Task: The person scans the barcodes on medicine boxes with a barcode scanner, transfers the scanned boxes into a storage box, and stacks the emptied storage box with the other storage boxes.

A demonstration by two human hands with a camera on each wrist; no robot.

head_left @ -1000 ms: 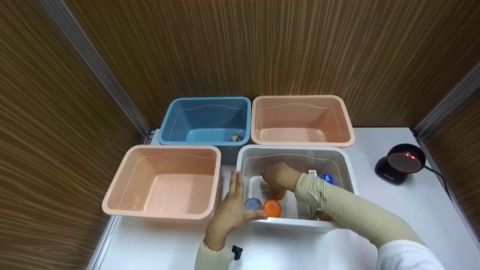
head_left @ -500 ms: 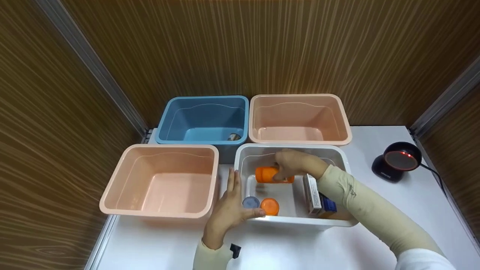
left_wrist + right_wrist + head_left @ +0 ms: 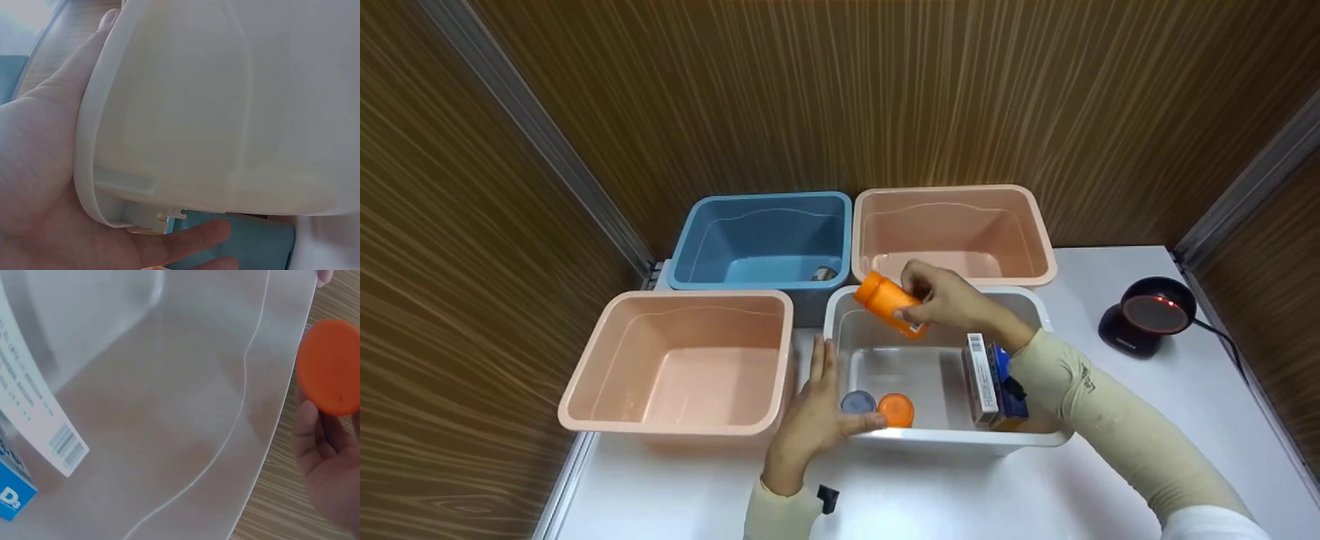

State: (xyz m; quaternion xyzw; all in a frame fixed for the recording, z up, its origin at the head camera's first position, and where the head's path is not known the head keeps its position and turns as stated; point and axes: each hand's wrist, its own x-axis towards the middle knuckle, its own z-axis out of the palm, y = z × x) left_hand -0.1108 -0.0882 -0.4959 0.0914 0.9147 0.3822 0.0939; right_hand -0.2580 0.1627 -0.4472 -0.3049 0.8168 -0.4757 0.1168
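My right hand [image 3: 956, 300] grips an orange bottle [image 3: 887, 298] and holds it tilted over the back left part of the white bin [image 3: 952, 436]. In the right wrist view one round orange end of the bottle [image 3: 332, 368] shows above the fingers. At the bin's front left corner rests my left hand [image 3: 812, 426], its fingers straight along the outer side and its thumb on the front rim. Inside that corner are a round grey top [image 3: 858, 403] and a round orange top [image 3: 896, 409]. A white box [image 3: 981, 381] and a blue box [image 3: 1009, 384] stand on the right.
A pink bin [image 3: 675, 431] stands at the left. Behind are a blue bin [image 3: 757, 285] with a small can-like item [image 3: 823, 274] in it and another pink bin [image 3: 952, 195]. A black device with red lights [image 3: 1149, 316] stands at the right, its cable trailing.
My right hand has lifted the orange bottle from the white bin's floor, first lying flat, now tilted near the back rim. The left hand has kept its place on the corner.
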